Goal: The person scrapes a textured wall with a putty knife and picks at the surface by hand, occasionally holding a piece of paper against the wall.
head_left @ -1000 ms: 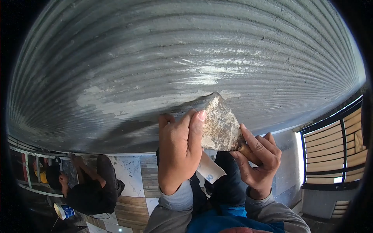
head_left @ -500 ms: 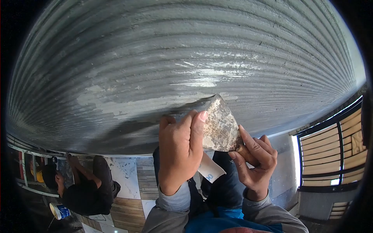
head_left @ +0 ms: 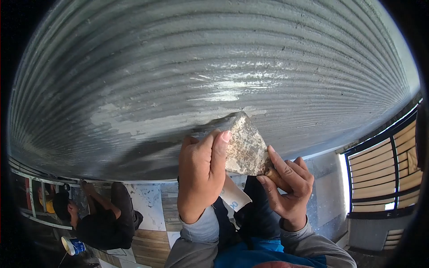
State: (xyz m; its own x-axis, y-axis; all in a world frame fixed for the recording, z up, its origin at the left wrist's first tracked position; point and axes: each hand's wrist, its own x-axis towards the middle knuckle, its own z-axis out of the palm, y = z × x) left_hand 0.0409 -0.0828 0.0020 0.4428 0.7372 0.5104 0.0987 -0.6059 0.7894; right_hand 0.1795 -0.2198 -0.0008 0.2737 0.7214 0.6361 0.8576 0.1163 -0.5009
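Two hands on one scraper (head_left: 245, 145): its blade tip touches the ribbed grey wall (head_left: 178, 67), at the right end of a pale putty patch (head_left: 147, 125). Left hand (head_left: 199, 178) is curled over the blade, fingertips pressing it. Right hand (head_left: 286, 190) is clamped round the handle. A white piece with a blue mark (head_left: 234, 194) sticks out below the left hand; can't tell what it is. Far below left, another person (head_left: 103, 219) crouches beside a white tub (head_left: 72, 245); its contents are not visible.
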